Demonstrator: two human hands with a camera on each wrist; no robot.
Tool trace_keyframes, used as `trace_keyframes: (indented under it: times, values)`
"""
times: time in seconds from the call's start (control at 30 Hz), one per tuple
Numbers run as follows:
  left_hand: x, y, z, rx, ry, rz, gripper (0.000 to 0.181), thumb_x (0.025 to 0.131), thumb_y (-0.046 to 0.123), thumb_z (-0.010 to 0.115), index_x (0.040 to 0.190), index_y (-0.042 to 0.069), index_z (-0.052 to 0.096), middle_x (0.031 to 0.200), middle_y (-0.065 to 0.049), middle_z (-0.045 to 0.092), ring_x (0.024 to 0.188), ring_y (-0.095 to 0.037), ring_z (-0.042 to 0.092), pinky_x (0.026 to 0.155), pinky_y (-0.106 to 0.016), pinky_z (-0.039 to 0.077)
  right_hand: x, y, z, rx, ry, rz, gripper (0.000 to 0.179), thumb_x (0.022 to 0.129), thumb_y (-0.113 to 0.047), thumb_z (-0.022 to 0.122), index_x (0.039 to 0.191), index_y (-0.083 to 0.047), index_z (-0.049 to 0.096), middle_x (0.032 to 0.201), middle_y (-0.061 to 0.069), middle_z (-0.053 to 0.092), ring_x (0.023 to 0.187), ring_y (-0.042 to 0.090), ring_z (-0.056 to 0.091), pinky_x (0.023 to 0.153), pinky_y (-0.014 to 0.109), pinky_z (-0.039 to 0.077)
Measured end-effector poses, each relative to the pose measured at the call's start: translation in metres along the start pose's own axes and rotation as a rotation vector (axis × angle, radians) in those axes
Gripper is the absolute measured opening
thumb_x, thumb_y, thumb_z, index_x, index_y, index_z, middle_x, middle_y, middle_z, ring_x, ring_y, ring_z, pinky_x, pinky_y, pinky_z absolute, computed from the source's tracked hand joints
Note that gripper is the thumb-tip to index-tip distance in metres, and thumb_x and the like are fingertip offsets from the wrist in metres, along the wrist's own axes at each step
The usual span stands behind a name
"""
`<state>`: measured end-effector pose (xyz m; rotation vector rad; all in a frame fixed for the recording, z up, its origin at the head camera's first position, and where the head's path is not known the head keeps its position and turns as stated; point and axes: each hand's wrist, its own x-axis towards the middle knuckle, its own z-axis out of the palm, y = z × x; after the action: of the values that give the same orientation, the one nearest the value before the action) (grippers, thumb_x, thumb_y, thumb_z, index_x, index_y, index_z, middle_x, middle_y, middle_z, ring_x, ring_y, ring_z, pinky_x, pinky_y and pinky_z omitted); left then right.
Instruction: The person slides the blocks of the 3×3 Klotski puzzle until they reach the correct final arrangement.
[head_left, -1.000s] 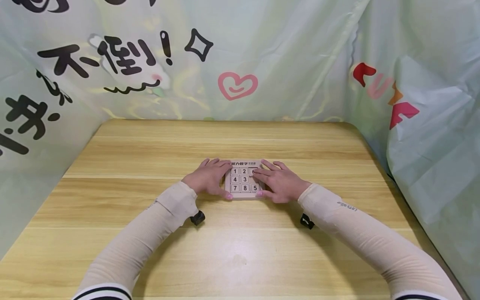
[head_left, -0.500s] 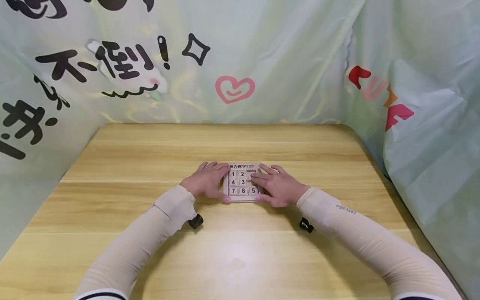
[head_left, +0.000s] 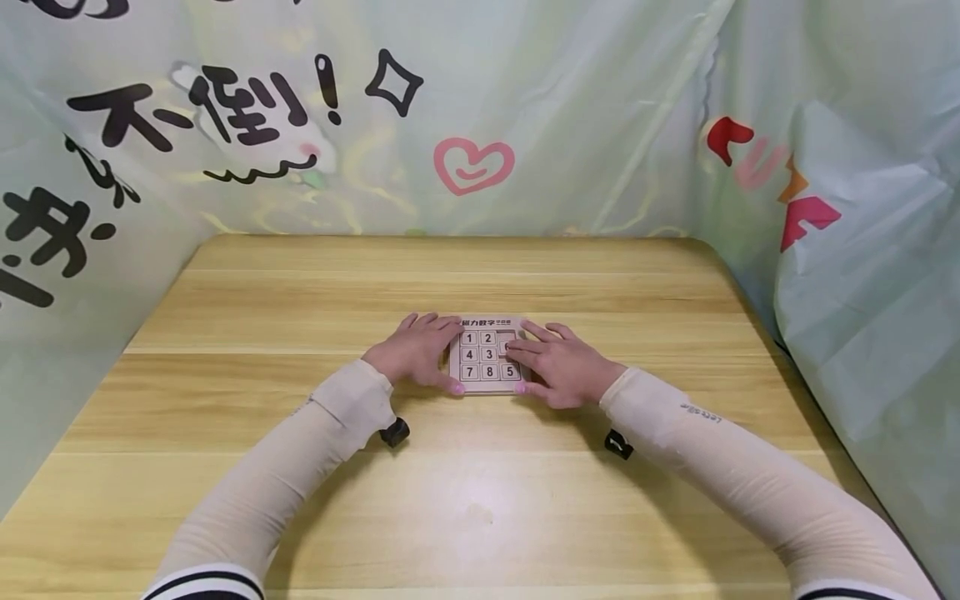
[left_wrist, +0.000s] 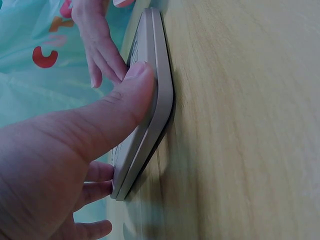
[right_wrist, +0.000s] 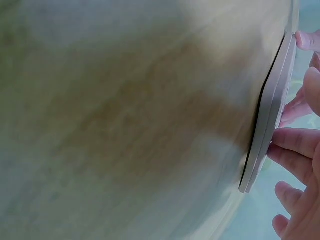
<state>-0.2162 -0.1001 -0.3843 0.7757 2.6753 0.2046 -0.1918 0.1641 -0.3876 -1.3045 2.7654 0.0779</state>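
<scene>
A flat sliding number puzzle (head_left: 489,387) with numbered tiles in a grid lies on the wooden table. My left hand (head_left: 415,352) holds its left side, the thumb over the near corner and the fingers along the far part. In the left wrist view the left thumb (left_wrist: 122,107) presses the puzzle's edge (left_wrist: 165,90). Fairly straight fingers of my right hand (head_left: 564,367) rest on its right side; one fingertip lies on the 6 tile, partly covering it. The right thumb (right_wrist: 306,41) touches the near right corner. Below the 6, part of the grid is hidden by the fingers.
The light wooden table (head_left: 480,517) spreads around the puzzle on all sides. A pale printed curtain (head_left: 570,125) hangs along the back and both sides. Small black devices, such as the one under the left wrist (head_left: 395,432), are strapped at the wrists.
Under the right fingertip the 6 tile has slid toward me, out of line with 1 and 2, and a dark gap shows above it. The left hand and the puzzle's frame stay in place.
</scene>
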Motion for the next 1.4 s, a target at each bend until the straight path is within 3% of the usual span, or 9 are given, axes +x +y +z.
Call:
trace_keyframes:
  times: [0.57,0.93,1.4]
  values:
    - [-0.002,0.002,0.000,-0.016,0.008,0.003,0.107,0.071,0.065,0.074,0.152,0.011,0.030,0.159,-0.007,0.023,0.144,-0.038,0.017,0.117,-0.054,0.004,-0.008,-0.008,-0.001,0.017,0.017,-0.025,0.061,0.098,-0.049,0.047,0.139,-0.005,0.052,0.144,0.010,0.049,0.142,0.036,0.025,0.112,0.057,0.022]
    - [-0.003,0.001,0.000,-0.013,0.008,0.000,0.107,0.072,0.064,0.074,0.152,0.011,0.029,0.159,-0.006,0.022,0.144,-0.038,0.016,0.117,-0.054,0.003,0.008,-0.004,0.000,-0.026,0.045,-0.021,0.062,0.098,-0.051,0.045,0.142,-0.007,0.049,0.146,0.009,0.047,0.143,0.036,0.024,0.110,0.056,0.026]
    - [-0.002,0.001,0.001,-0.002,0.021,0.000,0.106,0.072,0.065,0.073,0.152,0.010,0.030,0.158,-0.007,0.025,0.144,-0.037,0.018,0.117,-0.052,0.004,0.023,-0.005,0.000,-0.008,0.006,0.003,0.066,0.097,-0.054,0.045,0.143,-0.006,0.048,0.146,0.009,0.046,0.144,0.034,0.022,0.112,0.055,0.023]
